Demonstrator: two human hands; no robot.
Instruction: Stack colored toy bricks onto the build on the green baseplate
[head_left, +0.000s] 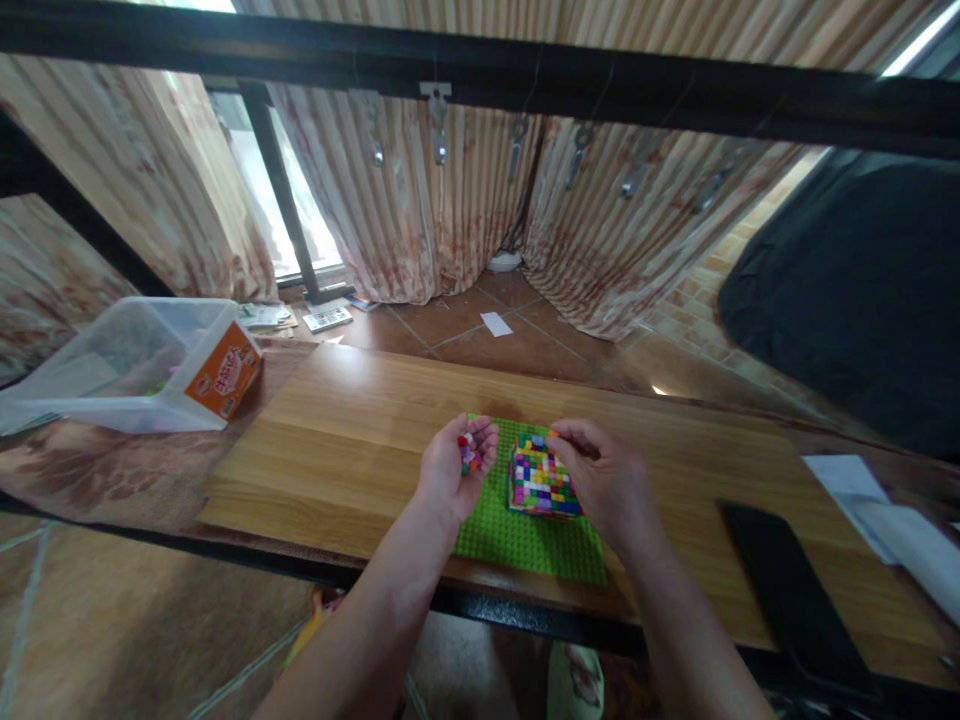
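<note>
My left hand is cupped palm up over the left part of a green studded baseplate. In its palm lie several loose toy bricks, among them red, white and purple ones. On the baseplate stands a block built of many coloured bricks, its top a patchwork of studs. My right hand pinches a small orange brick between thumb and fingers at the block's far right edge. That hand covers the block's right side; whether the orange brick touches it I cannot tell.
A clear plastic bin with an orange label stands at the left end of the wooden board. To the right lie a black phone-like slab and white papers. A dark metal bar crosses above, small hooks hanging from it.
</note>
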